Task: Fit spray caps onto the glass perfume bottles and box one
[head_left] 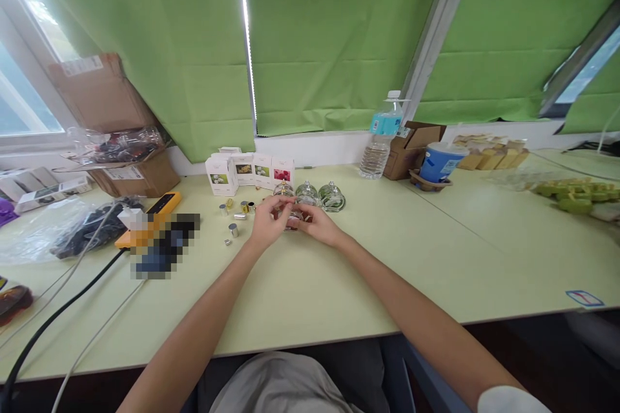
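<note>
Both my hands meet around a small clear glass jar (293, 222) with a reddish tint, low over the table. My left hand (269, 221) curls round its left side, thumb and fingertips near the top. On the opposite side, my right hand (318, 226) grips it, its fingers partly covering the glass. Just behind stand more domed glass jars: one (283, 188) partly hidden by my left hand, a middle one (307, 193) and a greenish one (332, 197). Several small silver and gold metal caps, including a silver cap (234, 230), lie left of my left hand.
White picture boxes (221, 175) stand behind the caps. A yellow power strip (157, 213), cables and an open cardboard box (130, 174) are at left. To the right are a water bottle (380, 135), a brown carton (404, 151) and a blue cup (440, 162).
</note>
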The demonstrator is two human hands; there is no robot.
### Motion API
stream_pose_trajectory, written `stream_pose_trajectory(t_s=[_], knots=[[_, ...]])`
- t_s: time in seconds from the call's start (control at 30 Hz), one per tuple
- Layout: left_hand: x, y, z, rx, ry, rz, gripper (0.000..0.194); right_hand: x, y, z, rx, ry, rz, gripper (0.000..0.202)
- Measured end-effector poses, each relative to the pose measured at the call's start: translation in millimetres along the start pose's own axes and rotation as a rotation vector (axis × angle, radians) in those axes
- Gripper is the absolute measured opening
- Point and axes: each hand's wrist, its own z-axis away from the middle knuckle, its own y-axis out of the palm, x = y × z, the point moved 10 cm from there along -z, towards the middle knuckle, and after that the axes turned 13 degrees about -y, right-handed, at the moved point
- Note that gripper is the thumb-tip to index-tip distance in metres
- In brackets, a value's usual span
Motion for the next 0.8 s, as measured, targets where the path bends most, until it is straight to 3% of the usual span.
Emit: stream_pose_trajectory(t_s=[0.2,0.43,0.63,0.8], knots=[[11.9,-3.1,-1.6,-0.091,-0.09,0.073,0.022,-3.7,1.5,0.4,0.005,-0.01,-0.003,0.051],[-5.5,-12.3,5.1,-0.219,0.081,-0.036,0.014,-5.1,2.0,-0.1,0.017,-0.018,0.003,0.05],[-8.3,-2.9,12.1,-0.173,0.161,-0.14,0.01,-5.1,2.9,-2.6,0.029,-0.04,0.007,0.046],[-1.8,-9.8,10.6,-0.205,0.108,-0.075,0.024,-5.9,1.8,-1.8,0.034,-0.03,0.017,0.043]])
